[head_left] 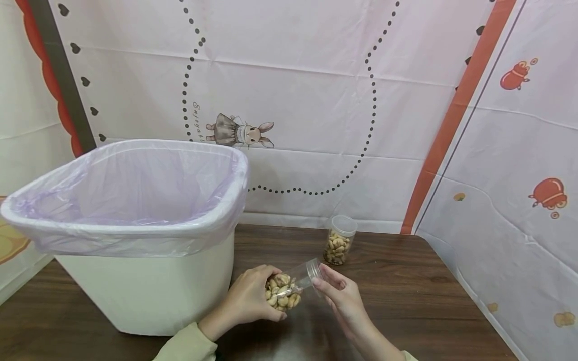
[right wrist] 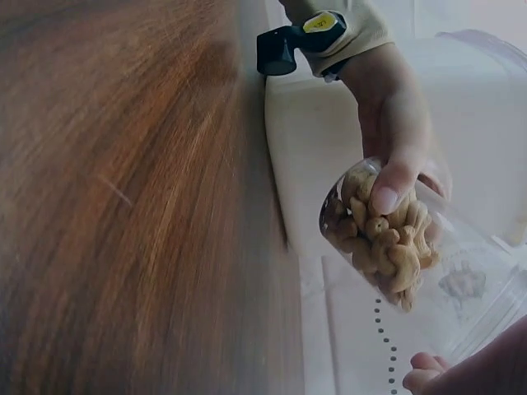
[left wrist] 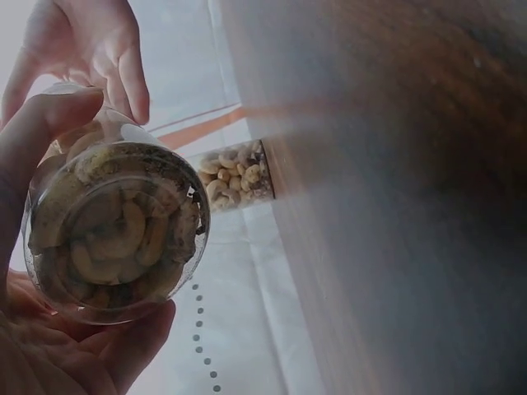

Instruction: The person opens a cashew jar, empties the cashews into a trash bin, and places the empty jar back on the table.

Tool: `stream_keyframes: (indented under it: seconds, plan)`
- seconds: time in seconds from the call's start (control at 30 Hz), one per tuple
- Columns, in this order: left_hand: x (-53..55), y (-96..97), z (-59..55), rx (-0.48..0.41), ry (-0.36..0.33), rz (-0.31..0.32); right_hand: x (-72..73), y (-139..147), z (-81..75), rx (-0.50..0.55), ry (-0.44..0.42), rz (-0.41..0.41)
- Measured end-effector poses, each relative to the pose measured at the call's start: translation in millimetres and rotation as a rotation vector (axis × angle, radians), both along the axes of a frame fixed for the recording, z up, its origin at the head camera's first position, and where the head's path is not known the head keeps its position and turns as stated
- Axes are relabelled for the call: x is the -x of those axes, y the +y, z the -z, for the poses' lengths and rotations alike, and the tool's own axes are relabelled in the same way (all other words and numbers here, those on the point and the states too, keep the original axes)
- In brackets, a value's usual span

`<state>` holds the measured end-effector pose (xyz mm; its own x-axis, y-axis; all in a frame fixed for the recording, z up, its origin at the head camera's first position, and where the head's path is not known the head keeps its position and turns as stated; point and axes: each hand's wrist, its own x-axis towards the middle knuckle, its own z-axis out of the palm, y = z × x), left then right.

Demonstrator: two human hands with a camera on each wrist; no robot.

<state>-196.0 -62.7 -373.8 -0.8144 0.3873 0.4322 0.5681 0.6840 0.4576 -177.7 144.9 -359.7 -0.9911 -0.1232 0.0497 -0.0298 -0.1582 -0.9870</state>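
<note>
Left hand [head_left: 248,296] curled — right hand [head_left: 345,300] near.

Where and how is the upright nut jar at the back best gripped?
Likely round the upright jar below its top, coming from the right: its body is a standing cylinder, patterned cloth hangs close behind, and the left hand holds the tilted jar toward the front left.

On the surface [head_left: 397,301], the bin [head_left: 149,296] stands at the left, with the bag [head_left: 158,185] in it and folded over its rim. To the right of the bin, the tilted jar [head_left: 299,274] is between the left hand [head_left: 250,296] and the right hand [head_left: 345,299], the cashews [head_left: 283,296] lying in its left end. Behind it and to the right, the second jar [head_left: 338,242] stands before the cloth [head_left: 289,90]
</note>
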Motion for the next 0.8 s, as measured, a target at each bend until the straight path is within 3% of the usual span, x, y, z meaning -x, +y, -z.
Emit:
stream_keyframes:
  seconds: [0.4, 0.57, 0.8]
  plan:
    - [0.0, 0.2, 1.2, 0.005, -0.005, 0.003, 0.5, -1.5, 2.2, -0.006, 0.007, 0.028]
    - [-0.8, -0.6, 0.2, -0.027, -0.036, 0.03, 2.0, 1.2, 3.0, 0.031, 0.053, -0.013]
    - [-1.8, -3.5, -2.2, -0.05, -0.133, 0.071, 4.2, 5.3, 4.2, 0.109, 0.126, -0.096]
